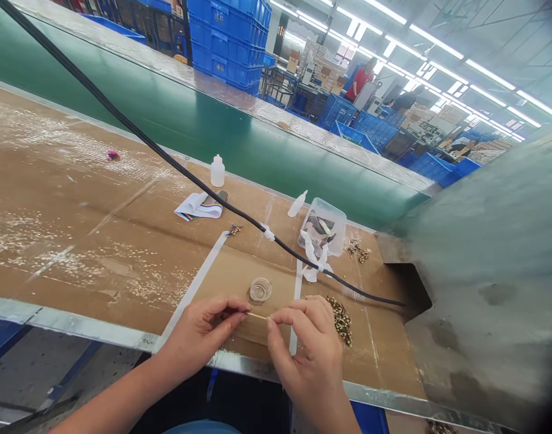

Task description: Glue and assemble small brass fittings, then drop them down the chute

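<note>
My left hand (207, 328) is closed in a pinch near the front edge of the bench, with a tiny dark piece at its fingertips that is too small to name. Facing it, my right hand (305, 337) pinches the end of a thin pale stick (258, 316), whose other end reaches the left fingertips. Just beyond the hands stands a small clear round cup (260, 290). To the right of my right hand lies a pile of small black-and-gold parts (341, 319), partly hidden by the hand.
Behind lie a clear plastic box (338, 241), white squeeze bottles (217, 172), a folded white strap (198, 207) and more small parts (359, 250). A black cable (167, 158) crosses above the bench. A metal panel (493, 283) stands at right; a green conveyor belt (203, 120) runs beyond.
</note>
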Demonstrator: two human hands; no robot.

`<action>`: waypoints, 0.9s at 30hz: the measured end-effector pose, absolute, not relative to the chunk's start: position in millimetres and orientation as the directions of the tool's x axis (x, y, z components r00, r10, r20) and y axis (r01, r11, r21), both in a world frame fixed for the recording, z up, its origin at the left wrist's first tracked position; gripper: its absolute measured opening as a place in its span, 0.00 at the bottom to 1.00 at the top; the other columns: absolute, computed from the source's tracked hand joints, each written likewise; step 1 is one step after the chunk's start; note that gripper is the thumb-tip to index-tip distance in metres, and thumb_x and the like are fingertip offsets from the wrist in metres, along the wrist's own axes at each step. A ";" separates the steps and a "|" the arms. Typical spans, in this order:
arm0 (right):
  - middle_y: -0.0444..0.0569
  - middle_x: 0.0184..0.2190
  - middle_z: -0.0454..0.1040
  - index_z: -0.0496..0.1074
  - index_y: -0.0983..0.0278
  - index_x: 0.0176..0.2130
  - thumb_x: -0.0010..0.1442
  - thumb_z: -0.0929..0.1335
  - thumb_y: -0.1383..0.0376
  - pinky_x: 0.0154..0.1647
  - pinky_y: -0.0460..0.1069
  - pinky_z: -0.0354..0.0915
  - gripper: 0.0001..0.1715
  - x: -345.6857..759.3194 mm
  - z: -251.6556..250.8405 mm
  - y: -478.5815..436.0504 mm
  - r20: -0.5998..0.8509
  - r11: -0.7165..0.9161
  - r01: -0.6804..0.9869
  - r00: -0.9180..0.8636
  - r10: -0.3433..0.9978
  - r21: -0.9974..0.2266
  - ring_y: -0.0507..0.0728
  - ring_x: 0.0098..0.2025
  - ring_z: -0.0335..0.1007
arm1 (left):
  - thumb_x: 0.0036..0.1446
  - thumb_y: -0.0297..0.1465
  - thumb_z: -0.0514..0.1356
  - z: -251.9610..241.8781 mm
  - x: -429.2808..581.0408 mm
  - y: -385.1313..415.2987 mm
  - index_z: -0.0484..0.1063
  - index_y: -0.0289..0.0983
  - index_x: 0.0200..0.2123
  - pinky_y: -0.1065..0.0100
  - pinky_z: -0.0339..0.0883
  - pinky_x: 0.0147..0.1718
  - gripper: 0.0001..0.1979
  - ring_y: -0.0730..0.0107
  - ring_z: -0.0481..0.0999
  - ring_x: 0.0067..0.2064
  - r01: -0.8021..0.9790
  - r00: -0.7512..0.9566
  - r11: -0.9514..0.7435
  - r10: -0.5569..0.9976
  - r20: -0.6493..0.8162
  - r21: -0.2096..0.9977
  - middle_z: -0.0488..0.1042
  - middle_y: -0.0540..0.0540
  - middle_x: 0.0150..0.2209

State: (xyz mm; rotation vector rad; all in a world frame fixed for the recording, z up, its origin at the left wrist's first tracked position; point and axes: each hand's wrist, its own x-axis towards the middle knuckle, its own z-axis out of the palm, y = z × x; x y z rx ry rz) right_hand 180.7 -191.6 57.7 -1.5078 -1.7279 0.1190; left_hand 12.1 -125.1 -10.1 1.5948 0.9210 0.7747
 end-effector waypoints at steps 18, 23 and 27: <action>0.46 0.31 0.70 0.71 0.62 0.32 0.59 0.67 0.70 0.40 0.52 0.58 0.05 194.7 48.7 -183.3 0.501 0.154 0.779 0.226 0.835 -0.608 0.56 0.37 0.64 | 0.58 0.34 0.58 -11.2 10.2 -124.9 0.75 0.40 0.38 0.72 0.69 0.41 0.08 0.67 0.77 0.40 0.197 0.489 -0.120 0.872 0.009 0.973 0.78 0.49 0.37; 0.46 0.31 0.72 0.74 0.61 0.33 0.60 0.68 0.68 0.43 0.53 0.56 0.05 190.1 32.1 -175.4 0.463 0.076 0.818 0.244 0.852 -0.570 0.56 0.37 0.65 | 0.57 0.39 0.60 -15.6 7.3 -123.8 0.76 0.42 0.38 0.73 0.71 0.40 0.10 0.66 0.78 0.39 0.227 0.486 -0.151 0.874 0.022 0.962 0.79 0.50 0.37; 0.44 0.35 0.73 0.75 0.58 0.40 0.57 0.71 0.67 0.44 0.51 0.58 0.09 190.3 24.4 -178.3 0.356 0.055 0.792 0.210 0.911 -0.608 0.55 0.40 0.66 | 0.53 0.43 0.62 -26.4 3.2 -119.9 0.76 0.43 0.38 0.76 0.72 0.39 0.13 0.65 0.78 0.39 0.256 0.461 -0.179 0.886 0.043 0.950 0.79 0.51 0.38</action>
